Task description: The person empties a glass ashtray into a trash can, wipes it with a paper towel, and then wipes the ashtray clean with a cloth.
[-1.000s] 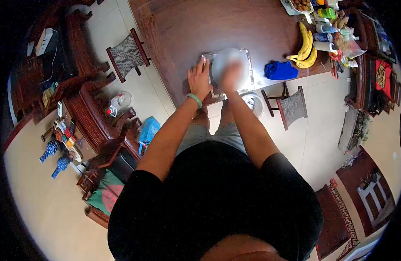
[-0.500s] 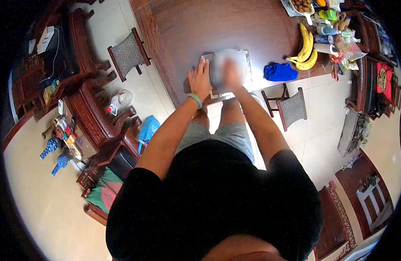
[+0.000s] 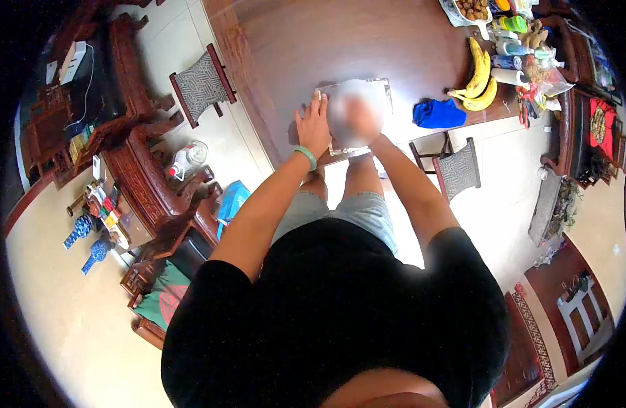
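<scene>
My left hand (image 3: 313, 126), with a pale green bangle at the wrist, rests with its fingers spread at the left edge of a flat, silvery-edged rectangular object (image 3: 388, 95). This object lies at the near edge of the dark wooden table (image 3: 292, 41). Over it is my right hand (image 3: 359, 115), covered by a round blurred patch that hides its fingers and whatever it may hold. A crumpled blue cloth (image 3: 439, 114) lies to the right of the hands.
Bananas (image 3: 477, 75), a white dish of round brown items (image 3: 473, 9) and several bottles stand at the table's right. Woven folding stools (image 3: 203, 85) are left of the table and near its front edge. A blue bag (image 3: 233, 202) is lower left.
My right forearm has swung to the right and the blurred patch over the hand has shifted slightly. My left hand has stayed almost in place.
</scene>
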Demonstrator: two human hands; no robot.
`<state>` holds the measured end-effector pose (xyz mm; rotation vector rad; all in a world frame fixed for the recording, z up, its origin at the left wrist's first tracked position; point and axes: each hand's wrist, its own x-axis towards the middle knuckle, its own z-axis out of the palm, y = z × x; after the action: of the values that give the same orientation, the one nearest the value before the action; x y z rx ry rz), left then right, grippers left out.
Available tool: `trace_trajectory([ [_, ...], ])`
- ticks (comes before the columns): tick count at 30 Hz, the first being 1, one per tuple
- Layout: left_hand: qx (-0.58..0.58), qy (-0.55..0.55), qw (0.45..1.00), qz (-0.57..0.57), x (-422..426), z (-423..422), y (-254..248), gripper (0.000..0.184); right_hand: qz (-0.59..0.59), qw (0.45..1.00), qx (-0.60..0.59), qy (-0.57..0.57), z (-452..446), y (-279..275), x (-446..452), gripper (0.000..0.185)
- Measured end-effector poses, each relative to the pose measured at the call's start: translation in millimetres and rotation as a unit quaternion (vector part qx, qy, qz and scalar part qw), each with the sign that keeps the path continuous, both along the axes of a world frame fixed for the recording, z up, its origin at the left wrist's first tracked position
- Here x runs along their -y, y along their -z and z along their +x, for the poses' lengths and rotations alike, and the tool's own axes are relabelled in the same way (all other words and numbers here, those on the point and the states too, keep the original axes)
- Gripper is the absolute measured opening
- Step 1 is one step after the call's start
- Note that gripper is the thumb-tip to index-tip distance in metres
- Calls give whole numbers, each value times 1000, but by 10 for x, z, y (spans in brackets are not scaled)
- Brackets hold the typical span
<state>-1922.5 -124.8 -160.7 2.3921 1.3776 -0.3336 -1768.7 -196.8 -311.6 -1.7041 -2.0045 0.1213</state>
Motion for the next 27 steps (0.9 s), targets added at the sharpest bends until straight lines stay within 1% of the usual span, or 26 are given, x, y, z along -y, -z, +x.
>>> trace_trajectory([
  [1, -3, -1, 1000, 11, 1, 5, -8, 96, -5, 1000, 12, -9, 10, -19, 10, 50],
  [2, -18, 7, 1000, -7, -21, 15, -43, 95, -2, 999, -33, -29, 50, -43, 14, 50],
  [3, -17, 6, 1000, -7, -15, 15, -45, 95, -13, 998, -51, -39, 67, -60, 2, 49],
  [5, -12, 6, 1000, -4, -8, 11, -37, 85, -66, 993, -90, -43, 31, -204, -56, 46],
  [6, 22, 1, 1000, 14, -5, -1, -15, 75, -98, 988, -110, -43, -4, -273, -85, 45],
  [7, 22, 1, 1000, 14, -2, -12, -2, 75, -126, 983, -131, -40, -39, -336, -115, 44],
  [9, 36, 10, 999, 28, -7, -23, 24, 70, -174, 970, -168, -34, -83, -474, -167, 42],
  [11, 28, 29, 998, 49, -14, -28, 16, 71, -215, 955, -204, -27, -113, -600, -181, 39],
  [13, 31, 2, 1000, -1, -26, -6, -25, 73, -237, 944, -229, -19, -134, -750, -152, 37],
  [14, 33, 4, 999, 0, -35, 9, -58, 73, -231, 945, -231, -16, -139, -869, -132, 36],
  [15, 26, 4, 1000, -8, -43, 16, -92, 75, -179, 962, -207, -4, -173, -885, -127, 33],
  [17, 19, 4, 1000, -15, -51, 35, -106, 79, -150, 966, -210, -1, -191, -961, -134, 31],
  [19, 11, -9, 1000, -26, -54, 45, -101, 85, -134, 968, -212, -10, -195, -892, -118, 32],
  [21, -6, -2, 1000, -25, -56, 51, -84, 84, -118, 969, -215, -17, -201, -841, -90, 32],
  [24, 14, -1, 1000, -7, -55, 42, -115, 85, -119, 969, -211, -46, -173, -851, -82, 30],
  [27, 4, 4, 1000, -28, -89, 50, -183, 86, -189, 961, -175, -98, -135, -731, -46, 22],
])
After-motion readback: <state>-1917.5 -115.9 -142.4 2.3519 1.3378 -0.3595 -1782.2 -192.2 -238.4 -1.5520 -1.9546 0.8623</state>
